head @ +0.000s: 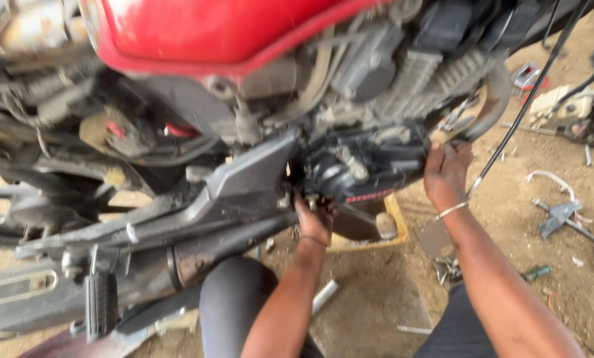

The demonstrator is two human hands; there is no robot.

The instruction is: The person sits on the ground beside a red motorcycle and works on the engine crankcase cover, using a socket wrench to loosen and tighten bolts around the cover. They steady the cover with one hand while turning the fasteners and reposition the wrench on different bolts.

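Knee [234,298] sat lowest in frame. Left hand [313,222] reached under the engine [360,166] at centre, fingers hidden, so their state was unclear. Right hand [446,174] pressed spread fingers on the engine's right side. Likely a bolt was being worked underneath; steady support seemed needed next.

This is an open-air motorcycle repair yard, worked straight on the ground. A motorcycle with a red fuel tank [204,30] fills the upper frame, its bare engine block [370,159] and rusty exhaust pipe [204,255] exposed. The floor is packed dirt [376,311], stained with oil. At three o'clock a cross-shaped wheel wrench [562,215] lies in the dust; at four o'clock sits a green-handled screwdriver [537,272]. Beneath the engine, near the centre, stands a yellow drain tray [400,225]. Loose bolts [448,268] and scattered parts [562,106] litter the ground at two o'clock.
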